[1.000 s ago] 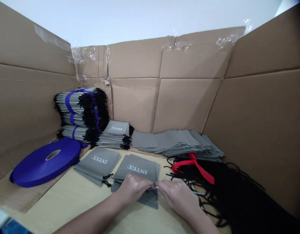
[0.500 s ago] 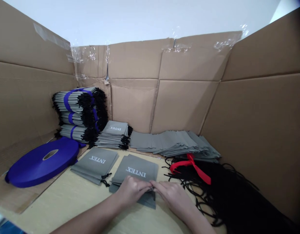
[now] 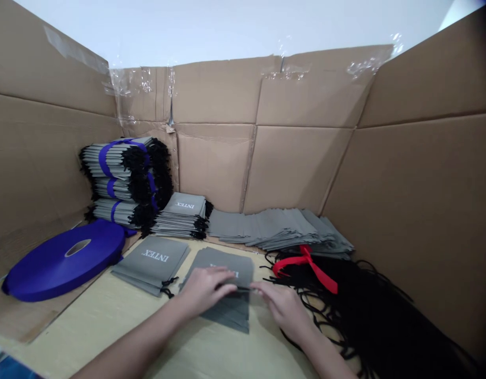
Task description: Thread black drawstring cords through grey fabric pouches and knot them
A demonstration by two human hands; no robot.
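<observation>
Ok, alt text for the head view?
A left hand presses flat on a grey pouch on a table, the right hand at its edge. Black cords with a red ribbon lie to the right; a purple ribbon roll and bundled pouches to the left.

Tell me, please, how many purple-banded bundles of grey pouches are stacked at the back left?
3, piled one on another at the back left: top bundle, middle bundle, bottom bundle. Black cords and purple banding show behind them, so more may be hidden there.
</observation>
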